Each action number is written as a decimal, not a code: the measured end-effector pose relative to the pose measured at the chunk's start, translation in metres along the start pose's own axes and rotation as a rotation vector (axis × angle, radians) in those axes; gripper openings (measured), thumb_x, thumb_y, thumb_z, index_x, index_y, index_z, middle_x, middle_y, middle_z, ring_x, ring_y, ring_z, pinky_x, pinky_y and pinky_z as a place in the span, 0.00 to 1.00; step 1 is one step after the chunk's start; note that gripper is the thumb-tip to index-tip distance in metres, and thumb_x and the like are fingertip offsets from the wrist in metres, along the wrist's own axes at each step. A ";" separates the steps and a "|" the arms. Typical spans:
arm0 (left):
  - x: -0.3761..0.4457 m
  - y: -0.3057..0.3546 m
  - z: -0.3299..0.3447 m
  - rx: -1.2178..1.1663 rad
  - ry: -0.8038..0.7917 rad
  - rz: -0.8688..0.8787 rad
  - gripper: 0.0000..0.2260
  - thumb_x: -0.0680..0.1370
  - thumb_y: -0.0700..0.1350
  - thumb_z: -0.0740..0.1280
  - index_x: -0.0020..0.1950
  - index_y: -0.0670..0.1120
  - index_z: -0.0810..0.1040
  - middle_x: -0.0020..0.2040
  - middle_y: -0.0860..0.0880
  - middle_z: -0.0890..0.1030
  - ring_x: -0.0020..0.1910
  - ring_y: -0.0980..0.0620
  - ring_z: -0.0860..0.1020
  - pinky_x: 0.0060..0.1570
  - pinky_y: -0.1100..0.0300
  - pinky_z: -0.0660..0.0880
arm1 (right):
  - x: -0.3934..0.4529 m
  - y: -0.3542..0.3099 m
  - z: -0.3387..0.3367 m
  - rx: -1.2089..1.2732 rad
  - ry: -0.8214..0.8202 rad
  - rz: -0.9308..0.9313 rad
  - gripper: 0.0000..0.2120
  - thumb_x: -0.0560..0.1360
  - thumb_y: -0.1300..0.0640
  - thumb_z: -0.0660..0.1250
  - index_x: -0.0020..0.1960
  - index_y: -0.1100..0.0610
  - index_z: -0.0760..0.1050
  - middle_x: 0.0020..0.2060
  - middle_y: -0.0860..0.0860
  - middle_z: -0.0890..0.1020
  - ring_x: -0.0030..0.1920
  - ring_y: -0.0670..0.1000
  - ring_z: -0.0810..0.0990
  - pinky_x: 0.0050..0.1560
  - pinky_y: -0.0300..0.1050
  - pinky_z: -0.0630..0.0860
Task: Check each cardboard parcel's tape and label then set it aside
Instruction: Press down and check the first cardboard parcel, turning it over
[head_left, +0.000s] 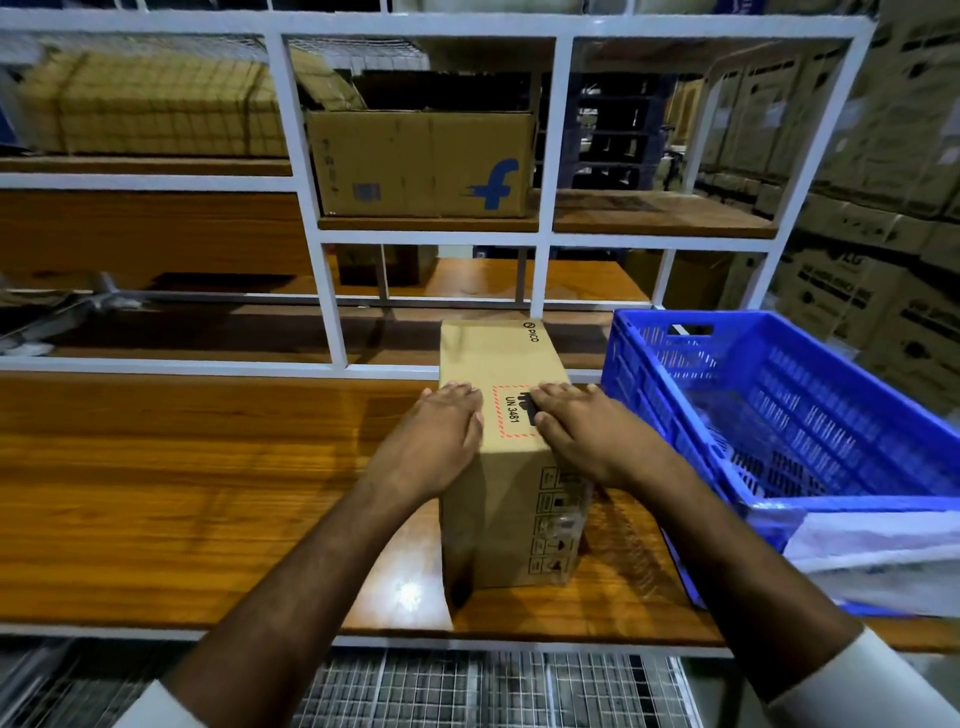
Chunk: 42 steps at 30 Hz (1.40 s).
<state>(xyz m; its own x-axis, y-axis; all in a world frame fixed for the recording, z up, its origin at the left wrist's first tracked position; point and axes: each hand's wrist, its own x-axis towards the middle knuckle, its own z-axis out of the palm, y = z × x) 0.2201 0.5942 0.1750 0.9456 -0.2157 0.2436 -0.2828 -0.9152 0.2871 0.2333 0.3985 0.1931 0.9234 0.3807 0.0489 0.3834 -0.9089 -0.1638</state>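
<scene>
A cardboard parcel (511, 467) stands near the middle of a wooden counter (182, 493), its top bearing a red-bordered label (511, 413) reading UN 3481. The left hand (441, 436) lies over the parcel's left top edge, its fingers (452, 392) fairly straight and pressed to the cardboard. The right hand (582, 431) rests flat on the right of the top, partly covering the label. A blue plastic crate (810, 415) sits just right of the parcel. On a far shelf of the white rack (545, 145) stands an open carton (421, 163) with a blue logo.
</scene>
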 end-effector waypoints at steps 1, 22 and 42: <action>-0.004 0.004 -0.001 0.011 0.004 0.035 0.21 0.85 0.51 0.53 0.78 0.50 0.62 0.78 0.52 0.63 0.77 0.55 0.58 0.76 0.56 0.48 | -0.004 -0.004 0.000 0.005 0.002 -0.019 0.24 0.85 0.46 0.49 0.79 0.52 0.56 0.78 0.49 0.60 0.78 0.48 0.56 0.78 0.51 0.48; -0.026 -0.003 0.023 -0.471 0.255 -0.087 0.19 0.84 0.48 0.58 0.75 0.49 0.67 0.76 0.54 0.65 0.75 0.56 0.61 0.69 0.62 0.60 | -0.036 0.006 0.019 0.336 0.230 0.009 0.25 0.81 0.45 0.60 0.75 0.52 0.65 0.75 0.49 0.66 0.75 0.47 0.63 0.75 0.48 0.63; 0.049 -0.023 0.024 -1.117 0.073 -0.328 0.18 0.81 0.44 0.64 0.71 0.50 0.66 0.62 0.48 0.79 0.56 0.52 0.80 0.52 0.52 0.80 | 0.038 0.052 0.026 0.999 0.126 0.193 0.30 0.71 0.46 0.75 0.66 0.49 0.64 0.57 0.47 0.81 0.55 0.47 0.83 0.55 0.51 0.81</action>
<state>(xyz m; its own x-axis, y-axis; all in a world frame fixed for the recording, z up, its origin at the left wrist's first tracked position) 0.2770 0.5962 0.1585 0.9984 0.0292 0.0492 -0.0458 -0.1073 0.9932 0.2877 0.3701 0.1612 0.9850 0.1702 0.0289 0.0916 -0.3737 -0.9230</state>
